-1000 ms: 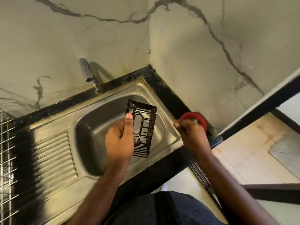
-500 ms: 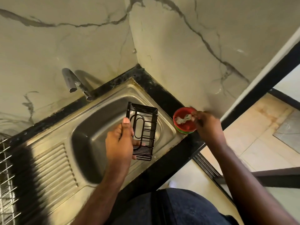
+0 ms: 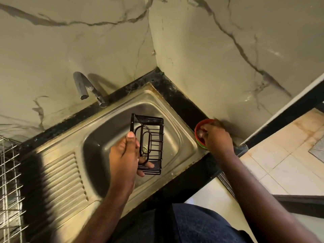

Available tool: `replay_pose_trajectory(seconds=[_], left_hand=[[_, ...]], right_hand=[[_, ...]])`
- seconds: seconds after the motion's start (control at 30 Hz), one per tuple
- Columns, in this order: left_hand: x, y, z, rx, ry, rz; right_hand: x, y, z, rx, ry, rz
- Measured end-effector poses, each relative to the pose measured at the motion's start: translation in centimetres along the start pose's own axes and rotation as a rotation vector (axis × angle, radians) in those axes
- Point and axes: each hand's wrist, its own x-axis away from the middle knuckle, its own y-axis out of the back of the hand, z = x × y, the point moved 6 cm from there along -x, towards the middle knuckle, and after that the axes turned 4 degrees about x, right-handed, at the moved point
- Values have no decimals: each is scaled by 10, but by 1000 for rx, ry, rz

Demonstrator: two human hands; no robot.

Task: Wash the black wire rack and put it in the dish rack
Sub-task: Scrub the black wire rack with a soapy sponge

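Observation:
My left hand point(image 3: 124, 155) grips the black wire rack point(image 3: 154, 137) by its left side and holds it upright over the steel sink basin point(image 3: 98, 151). The rack is a small rectangular basket with an oval loop on its face. My right hand point(image 3: 216, 137) reaches into a small red bowl point(image 3: 197, 128) on the black counter edge right of the sink, fingers curled down on something pale inside. The wire dish rack point(image 3: 8, 172) shows at the far left edge.
A chrome tap point(image 3: 82, 86) stands at the back of the sink, with no water running. A ribbed drainboard point(image 3: 61, 181) lies left of the basin. Marble walls meet in a corner behind. Tiled floor point(image 3: 280, 163) lies to the right.
My right hand moved from beside the red bowl into it, fingers now pressed down inside. The left hand kept holding the rack over the basin with little shift.

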Motion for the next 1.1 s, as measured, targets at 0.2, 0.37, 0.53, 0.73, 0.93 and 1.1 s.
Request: replay_pose_trajectory(seconds=[0.2, 0.37, 0.53, 0.73, 0.93, 1.1], left_hand=[[-12, 2, 6, 32, 31, 20], [-20, 2, 7, 12, 36, 46], [-20, 2, 6, 11, 41, 37], [-14, 4, 9, 45, 82, 23], [-11, 24, 1, 125, 83, 37], [-4, 50, -1, 164, 49, -34]], right_hand=[[-6, -14, 0, 93, -44, 70], [-16, -14, 3, 63, -52, 51], [-20, -7, 6, 25, -36, 43], [0, 36, 23, -209, 70, -168], [37, 65, 96, -624, 187, -208], [68, 68, 159, -807, 340, -154]])
